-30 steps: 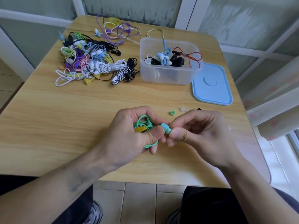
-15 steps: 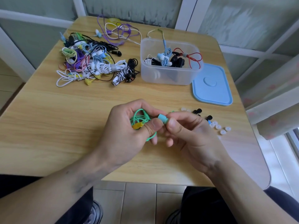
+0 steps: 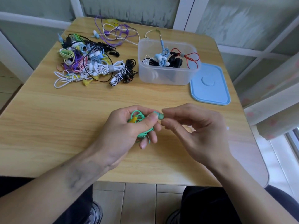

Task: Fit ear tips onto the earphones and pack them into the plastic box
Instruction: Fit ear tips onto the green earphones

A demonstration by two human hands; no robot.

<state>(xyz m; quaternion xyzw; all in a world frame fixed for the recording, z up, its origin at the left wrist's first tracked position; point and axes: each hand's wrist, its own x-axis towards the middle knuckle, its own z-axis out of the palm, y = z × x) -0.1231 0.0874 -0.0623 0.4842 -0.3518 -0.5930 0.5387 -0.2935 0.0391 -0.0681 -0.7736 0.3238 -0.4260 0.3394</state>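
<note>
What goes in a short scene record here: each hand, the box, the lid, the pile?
left hand: grips the coiled green earphones
right hand: fingertips at the earbud; hold unclear
plastic box: open, several earphones inside
blue lid: flat on table, right of box
earphone pile: left of box

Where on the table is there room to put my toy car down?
The table is bare in a wide strip between the earphone pile and the left hand, and on the near left. The far side is crowded: pile, plastic box and blue lid side by side.
</note>
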